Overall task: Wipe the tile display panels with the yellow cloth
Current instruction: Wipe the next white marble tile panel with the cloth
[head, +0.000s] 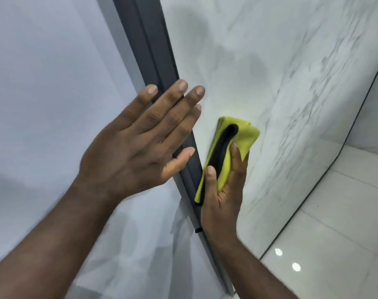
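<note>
Head view shows the right hand [221, 190] gripping the folded yellow cloth [231, 152] between thumb and fingers, held at the left edge of the marble-veined tile panel [281, 72], just beside the dark frame strip [160, 67]; whether it presses the surface I cannot tell. The left hand [140, 143] is flat with straight fingers, spread across that frame strip and the paler panel [43, 83] to its left. Wiping looks underway rather than finished, I judge, since nothing tells cleaned areas from uncleaned ones.
</note>
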`<state>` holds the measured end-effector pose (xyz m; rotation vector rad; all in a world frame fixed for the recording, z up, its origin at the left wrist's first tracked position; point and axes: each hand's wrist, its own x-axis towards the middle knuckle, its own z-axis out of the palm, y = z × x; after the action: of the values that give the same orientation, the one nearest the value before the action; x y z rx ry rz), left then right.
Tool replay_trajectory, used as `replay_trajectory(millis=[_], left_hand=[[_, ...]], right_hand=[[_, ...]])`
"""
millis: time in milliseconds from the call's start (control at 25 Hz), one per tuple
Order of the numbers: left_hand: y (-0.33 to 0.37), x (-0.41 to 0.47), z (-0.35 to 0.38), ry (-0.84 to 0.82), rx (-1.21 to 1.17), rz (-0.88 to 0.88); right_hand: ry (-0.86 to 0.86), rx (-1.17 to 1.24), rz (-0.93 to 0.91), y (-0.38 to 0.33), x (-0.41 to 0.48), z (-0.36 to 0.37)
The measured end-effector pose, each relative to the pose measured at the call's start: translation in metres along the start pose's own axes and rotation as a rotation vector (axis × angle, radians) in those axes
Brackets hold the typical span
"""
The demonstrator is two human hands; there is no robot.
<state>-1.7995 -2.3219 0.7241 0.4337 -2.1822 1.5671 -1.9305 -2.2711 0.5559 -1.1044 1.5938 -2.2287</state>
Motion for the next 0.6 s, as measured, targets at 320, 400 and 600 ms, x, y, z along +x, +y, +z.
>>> replay_trajectory(millis=[320, 400, 600], left_hand=[[0.026, -0.005, 0.012, -0.063, 0.059, 0.035], [0.025, -0.005, 0.012, -0.060, 0.065, 0.026], [0.026, -0.002, 0.008, -0.065, 0.042, 0.023]], right_hand=[[0.021, 0.061, 0.155, 0.023, -0.023, -0.010], [0.049, 0.139, 0.350, 0.016, -0.011, -0.009], [0.064, 0.014, 0.190, 0.017, 0.023, -0.012]])
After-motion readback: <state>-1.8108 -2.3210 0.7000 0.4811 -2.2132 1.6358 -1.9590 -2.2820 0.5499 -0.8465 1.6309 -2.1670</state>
